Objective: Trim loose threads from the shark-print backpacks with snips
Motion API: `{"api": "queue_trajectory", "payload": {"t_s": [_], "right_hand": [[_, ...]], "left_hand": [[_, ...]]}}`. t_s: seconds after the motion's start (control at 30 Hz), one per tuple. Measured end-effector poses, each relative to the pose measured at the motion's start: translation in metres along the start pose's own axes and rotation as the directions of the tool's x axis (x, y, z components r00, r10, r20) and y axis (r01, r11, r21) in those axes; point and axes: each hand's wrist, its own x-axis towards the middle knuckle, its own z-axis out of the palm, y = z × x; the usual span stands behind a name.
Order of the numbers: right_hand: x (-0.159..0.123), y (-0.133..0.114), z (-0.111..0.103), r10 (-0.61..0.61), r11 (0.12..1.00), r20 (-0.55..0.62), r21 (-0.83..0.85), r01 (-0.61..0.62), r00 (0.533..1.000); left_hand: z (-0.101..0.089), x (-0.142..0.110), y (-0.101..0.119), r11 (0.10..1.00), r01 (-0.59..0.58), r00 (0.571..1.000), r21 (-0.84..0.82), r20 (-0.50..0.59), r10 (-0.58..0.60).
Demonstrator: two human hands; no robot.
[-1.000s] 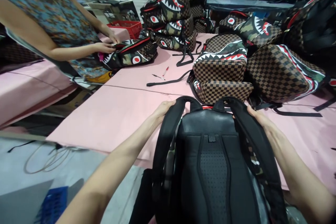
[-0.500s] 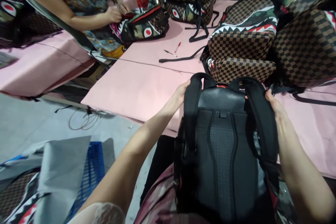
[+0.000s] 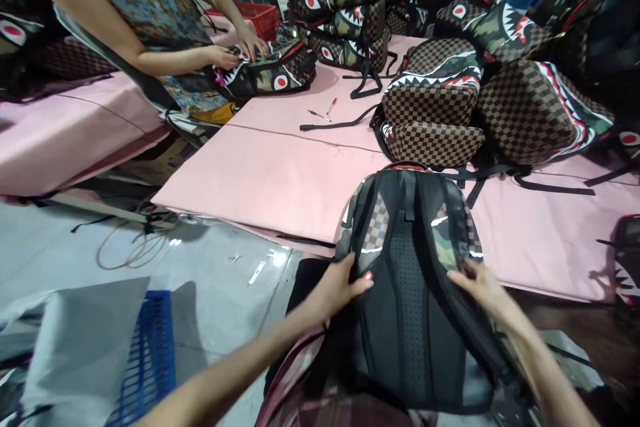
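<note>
A backpack [image 3: 413,293] leans upright at the table's front edge, its black padded back towards me. Camouflage and brown check patches show beside its straps. My left hand [image 3: 337,288] is closed on the left shoulder strap [image 3: 364,230], thumb on the near side, by a small red tag. On the other side, my right hand [image 3: 483,287] pinches the right shoulder strap [image 3: 443,240] between thumb and fingers. The backpack's front is turned away and hidden.
Finished-looking check backpacks [image 3: 433,93] sit on the pink table [image 3: 260,167], with a backpack stack [image 3: 340,13] behind. Two pens [image 3: 325,111] lie there. A co-worker's hands [image 3: 240,53] handle another bag at the left. A blue crate [image 3: 150,353] stands on the floor.
Both hands have moved from the tops of the straps down to their middles. The straps now lie flatter along the back, and the bag's red-edged top shows.
</note>
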Motion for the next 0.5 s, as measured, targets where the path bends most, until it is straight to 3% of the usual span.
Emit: {"api": "queue_trajectory", "payload": {"t_s": [0.03,0.07,0.17,0.33,0.5], "right_hand": [[-0.017,0.011,0.011,0.009,0.998,-0.021,-0.064,-0.010,1.000],[-0.032,0.020,0.020,0.026,0.991,-0.068,-0.133,-0.035,0.997],[-0.058,0.032,0.038,0.025,0.957,-0.162,-0.282,-0.070,0.986],[-0.066,0.027,0.043,-0.025,0.907,-0.248,-0.414,-0.083,0.968],[-0.067,0.026,0.035,-0.036,0.938,-0.282,-0.340,-0.064,0.959]], "left_hand": [[0.016,-0.017,-0.010,0.972,0.117,0.992,0.204,-0.059,-0.107],[0.030,-0.030,-0.018,0.925,0.157,0.987,0.345,-0.074,-0.140],[0.050,-0.044,-0.029,0.847,0.148,0.989,0.511,-0.073,-0.128],[0.042,-0.033,-0.037,0.967,0.017,1.000,0.256,-0.012,-0.014],[0.036,-0.031,-0.049,0.993,-0.118,0.993,0.002,-0.010,0.118]]}}
